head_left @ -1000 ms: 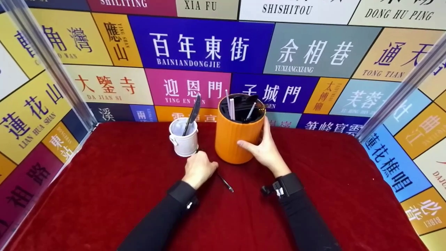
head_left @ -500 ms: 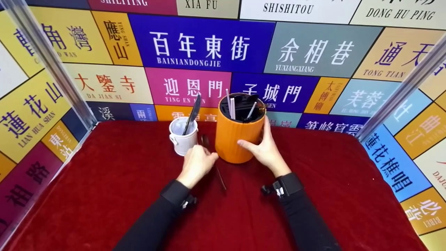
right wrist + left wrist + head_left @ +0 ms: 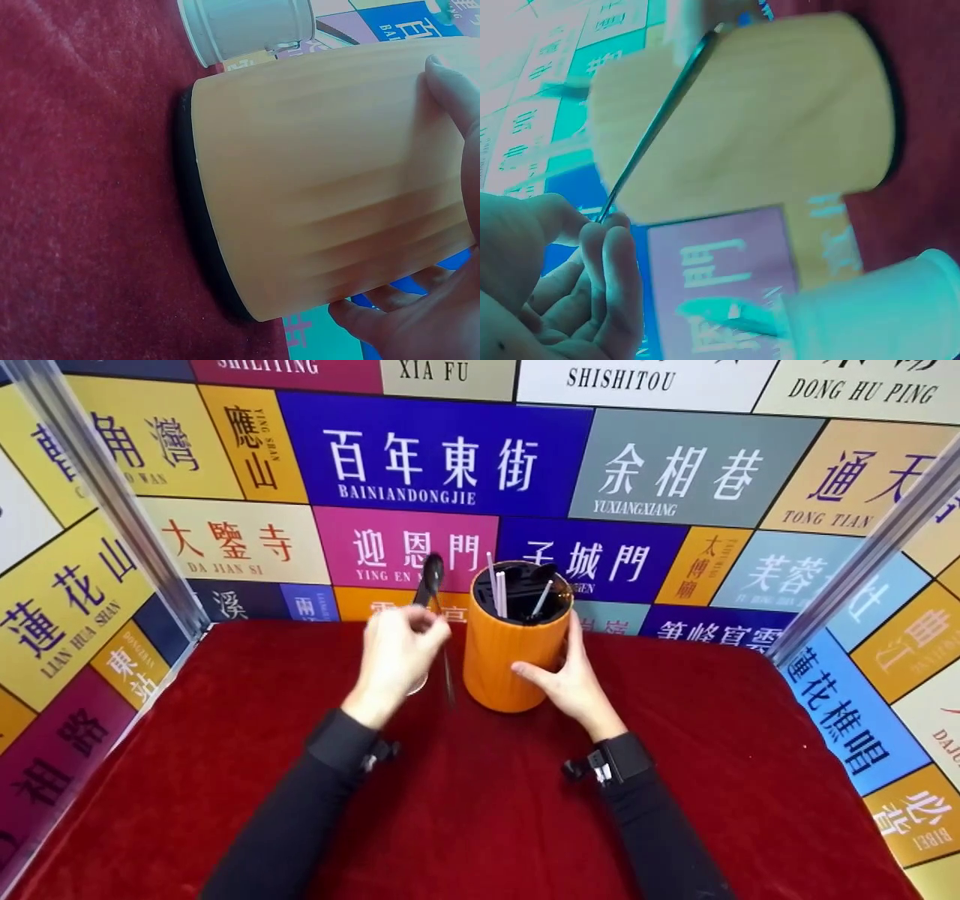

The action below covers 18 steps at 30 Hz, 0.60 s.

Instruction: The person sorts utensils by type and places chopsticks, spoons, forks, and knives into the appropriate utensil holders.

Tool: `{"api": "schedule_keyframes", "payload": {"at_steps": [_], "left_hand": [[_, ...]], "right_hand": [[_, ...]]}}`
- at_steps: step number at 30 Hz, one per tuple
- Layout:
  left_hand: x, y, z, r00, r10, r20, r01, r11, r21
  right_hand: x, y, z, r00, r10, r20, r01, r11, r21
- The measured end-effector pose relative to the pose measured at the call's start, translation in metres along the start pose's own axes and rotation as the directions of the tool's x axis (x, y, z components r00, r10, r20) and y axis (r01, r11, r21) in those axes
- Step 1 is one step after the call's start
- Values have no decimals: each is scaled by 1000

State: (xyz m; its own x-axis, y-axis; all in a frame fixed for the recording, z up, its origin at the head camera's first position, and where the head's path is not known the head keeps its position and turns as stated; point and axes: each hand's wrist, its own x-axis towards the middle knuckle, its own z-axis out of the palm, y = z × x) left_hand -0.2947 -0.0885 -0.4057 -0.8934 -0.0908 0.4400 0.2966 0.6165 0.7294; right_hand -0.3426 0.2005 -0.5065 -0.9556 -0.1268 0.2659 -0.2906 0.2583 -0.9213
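Observation:
My left hand (image 3: 394, 656) pinches a slim dark spoon (image 3: 433, 577) between thumb and fingers, raised off the cloth. The spoon's bowl points up and its handle hangs down. Behind this hand the small white bucket (image 3: 870, 311) is mostly hidden in the head view; in the left wrist view a knife (image 3: 731, 315) sticks out of it. My right hand (image 3: 577, 686) grips the side of an orange-brown utensil holder (image 3: 510, 667), thumb in front and fingers round the far side. The holder stands upright, with several pale thin sticks (image 3: 500, 592) in its black top.
Dark red cloth (image 3: 480, 810) covers the table. Behind it rises a wall of coloured panels (image 3: 435, 457) with lettering. Metal posts (image 3: 120, 495) stand at the table's back corners.
My left hand has lifted the spoon from the cloth, moving up and left until it is in front of the white bucket. My right hand and the utensil holder have stayed put.

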Motion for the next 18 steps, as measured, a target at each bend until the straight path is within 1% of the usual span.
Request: {"api": "schedule_keyframes", "payload": {"at_steps": [4,7,11,18], "left_hand": [[19,12,-16,1000,13,-21,-13,1000,-26],[31,20,-24,1000,4,-28,-6,999,-49],[45,28,-27,999,0,-50,-5,995,-99],[64,42,-27,993,55,-105,-75,978,-195]], "right_hand": [[-1,0,0,1000,3,0,-3,1000,4],[-1,0,0,1000,4,2,-4,1000,4],[0,1,-1,1000,5,9,-5,1000,5],[-1,1,-1,1000,7,9,-7,1000,-4]]}}
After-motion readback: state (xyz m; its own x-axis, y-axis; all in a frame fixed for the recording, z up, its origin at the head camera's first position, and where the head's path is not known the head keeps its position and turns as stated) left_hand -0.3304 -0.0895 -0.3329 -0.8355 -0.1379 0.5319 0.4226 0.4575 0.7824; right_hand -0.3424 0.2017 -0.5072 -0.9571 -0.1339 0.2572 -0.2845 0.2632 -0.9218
